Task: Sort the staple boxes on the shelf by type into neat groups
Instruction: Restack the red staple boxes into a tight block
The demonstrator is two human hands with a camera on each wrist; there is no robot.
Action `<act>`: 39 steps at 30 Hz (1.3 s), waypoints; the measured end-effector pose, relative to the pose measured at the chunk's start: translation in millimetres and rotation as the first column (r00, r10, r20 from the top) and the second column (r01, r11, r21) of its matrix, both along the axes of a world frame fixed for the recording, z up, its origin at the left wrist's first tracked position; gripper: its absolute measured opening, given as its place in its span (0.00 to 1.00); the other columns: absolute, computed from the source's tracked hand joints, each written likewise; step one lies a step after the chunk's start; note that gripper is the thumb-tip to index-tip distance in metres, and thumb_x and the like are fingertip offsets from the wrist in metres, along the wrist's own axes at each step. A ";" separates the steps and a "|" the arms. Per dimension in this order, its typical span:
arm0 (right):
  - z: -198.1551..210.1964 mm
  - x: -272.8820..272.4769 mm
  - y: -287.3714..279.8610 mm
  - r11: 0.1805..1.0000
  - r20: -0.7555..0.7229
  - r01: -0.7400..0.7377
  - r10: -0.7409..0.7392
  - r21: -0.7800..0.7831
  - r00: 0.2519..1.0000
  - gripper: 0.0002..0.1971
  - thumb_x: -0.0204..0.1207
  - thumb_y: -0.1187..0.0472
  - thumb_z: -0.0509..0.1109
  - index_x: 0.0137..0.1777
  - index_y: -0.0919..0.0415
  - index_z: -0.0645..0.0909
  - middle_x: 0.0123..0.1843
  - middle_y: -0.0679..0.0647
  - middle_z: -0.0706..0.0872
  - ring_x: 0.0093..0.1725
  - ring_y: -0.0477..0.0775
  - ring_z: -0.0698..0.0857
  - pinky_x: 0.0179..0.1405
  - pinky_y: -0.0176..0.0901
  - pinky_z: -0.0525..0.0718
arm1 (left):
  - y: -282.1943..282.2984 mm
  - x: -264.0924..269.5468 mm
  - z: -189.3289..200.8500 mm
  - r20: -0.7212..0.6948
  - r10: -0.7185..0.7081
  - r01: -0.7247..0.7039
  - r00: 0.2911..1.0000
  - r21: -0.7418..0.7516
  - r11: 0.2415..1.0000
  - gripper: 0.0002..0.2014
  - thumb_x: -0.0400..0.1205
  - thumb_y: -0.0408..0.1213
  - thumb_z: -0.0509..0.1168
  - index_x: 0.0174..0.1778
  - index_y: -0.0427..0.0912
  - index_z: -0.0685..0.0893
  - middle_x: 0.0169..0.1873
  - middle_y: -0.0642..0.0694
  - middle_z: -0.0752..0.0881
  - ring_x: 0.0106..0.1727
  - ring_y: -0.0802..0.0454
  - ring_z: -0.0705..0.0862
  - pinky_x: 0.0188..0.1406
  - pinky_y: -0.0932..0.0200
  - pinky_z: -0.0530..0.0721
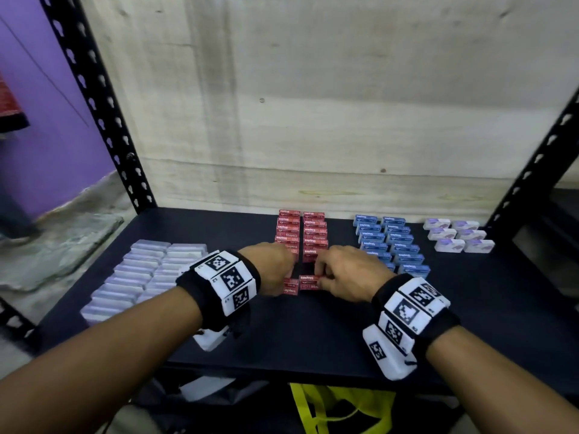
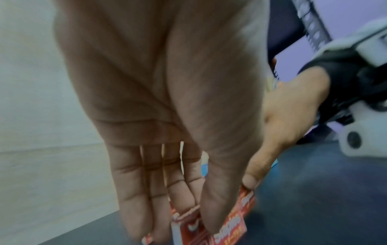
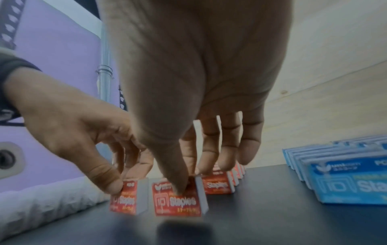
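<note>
Two columns of red staple boxes [image 1: 302, 233] run down the middle of the black shelf [image 1: 282, 333]. At their near end each hand pinches one upright red box. My left hand [image 1: 286, 274] holds the left red box [image 1: 289, 288] between thumb and fingers, also seen as the left red box [image 3: 125, 197]. My right hand [image 3: 194, 179] grips the right red box [image 3: 178, 200], thumb on its printed front and fingers behind it. The two boxes stand side by side, a small gap apart. My left hand's [image 2: 180, 228] palm hides most of its box [image 2: 188, 232].
Clear plastic boxes [image 1: 141, 274] lie in rows at the left, blue boxes [image 1: 391, 242] right of the red ones, white-and-purple boxes [image 1: 457, 234] at the far right. Black rack posts [image 1: 103, 120] flank a wooden back panel [image 1: 313, 104]. A yellow-green bag [image 1: 338, 405] hangs below the shelf.
</note>
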State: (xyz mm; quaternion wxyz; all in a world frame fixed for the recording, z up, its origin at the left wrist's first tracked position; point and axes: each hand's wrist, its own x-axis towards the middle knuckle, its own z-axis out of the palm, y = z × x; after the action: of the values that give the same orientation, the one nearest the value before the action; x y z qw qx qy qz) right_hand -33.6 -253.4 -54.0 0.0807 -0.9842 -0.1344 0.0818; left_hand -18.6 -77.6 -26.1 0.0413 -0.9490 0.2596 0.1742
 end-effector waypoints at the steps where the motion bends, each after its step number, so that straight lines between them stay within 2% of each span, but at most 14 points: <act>1: -0.3 -5.7 1.5 1.000 -0.015 -0.013 0.013 0.000 1.000 0.07 0.77 0.47 0.72 0.53 0.42 0.82 0.46 0.39 0.77 0.49 0.47 0.78 0.46 0.45 0.79 | 3.1 -6.0 -1.8 0.000 -0.013 0.013 1.000 -0.010 1.000 0.10 0.79 0.35 0.67 0.55 0.44 0.82 0.55 0.46 0.83 0.52 0.46 0.84 0.54 0.51 0.86; 5: 2.4 -25.4 9.5 0.999 -0.079 -0.051 0.052 0.016 0.995 0.05 0.76 0.45 0.73 0.47 0.41 0.80 0.44 0.38 0.80 0.49 0.46 0.82 0.48 0.47 0.82 | 16.0 -23.1 -6.4 -0.013 -0.046 0.046 0.999 0.020 0.999 0.09 0.78 0.37 0.67 0.54 0.47 0.81 0.52 0.48 0.82 0.51 0.47 0.83 0.54 0.49 0.86; 11: 3.9 -45.1 18.5 0.993 -0.063 -0.112 0.113 0.019 0.992 0.05 0.77 0.46 0.72 0.49 0.41 0.79 0.42 0.37 0.78 0.48 0.43 0.78 0.43 0.43 0.72 | 27.4 -35.2 -9.6 -0.021 -0.061 0.062 0.998 0.040 0.997 0.09 0.78 0.39 0.67 0.53 0.48 0.80 0.52 0.49 0.84 0.51 0.47 0.84 0.54 0.49 0.86; 18: 2.0 -56.4 20.2 0.993 -0.086 -0.114 0.115 0.016 0.990 0.07 0.78 0.46 0.71 0.52 0.43 0.80 0.45 0.38 0.80 0.49 0.44 0.79 0.44 0.44 0.75 | 33.2 -45.4 -14.7 -0.047 -0.063 0.064 0.997 0.031 0.997 0.08 0.77 0.42 0.68 0.51 0.51 0.79 0.51 0.51 0.83 0.50 0.48 0.84 0.54 0.48 0.85; 24: -0.4 -61.1 19.3 0.993 -0.100 -0.117 0.116 0.001 0.988 0.07 0.77 0.45 0.71 0.51 0.42 0.80 0.46 0.38 0.81 0.50 0.44 0.80 0.44 0.45 0.76 | 32.5 -50.6 -15.5 -0.051 -0.090 0.091 0.995 0.025 0.996 0.07 0.78 0.43 0.68 0.48 0.53 0.78 0.51 0.52 0.82 0.49 0.49 0.84 0.53 0.49 0.85; 36: -3.9 -59.7 17.5 0.994 -0.144 -0.110 0.109 -0.003 0.984 0.08 0.77 0.44 0.72 0.52 0.42 0.79 0.46 0.39 0.82 0.49 0.44 0.80 0.42 0.44 0.76 | 33.0 -50.2 -21.4 -0.040 -0.094 0.094 0.995 -0.016 0.995 0.09 0.77 0.44 0.68 0.51 0.52 0.78 0.51 0.52 0.81 0.48 0.50 0.82 0.49 0.52 0.84; 39: -1.5 -57.6 16.1 0.993 -0.176 -0.121 0.119 -0.003 0.977 0.10 0.76 0.41 0.72 0.52 0.42 0.79 0.47 0.38 0.81 0.49 0.43 0.80 0.43 0.44 0.77 | 34.6 -45.3 -19.8 -0.075 -0.087 0.085 0.993 -0.032 0.996 0.11 0.77 0.50 0.69 0.53 0.54 0.78 0.50 0.56 0.81 0.49 0.53 0.82 0.51 0.52 0.84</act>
State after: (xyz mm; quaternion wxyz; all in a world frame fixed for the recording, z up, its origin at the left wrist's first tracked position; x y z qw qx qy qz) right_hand -91.2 -237.4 -55.4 0.0802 -0.9639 -0.1853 0.1736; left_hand -63.9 -43.0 -45.8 0.0252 -0.9301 0.3041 0.2045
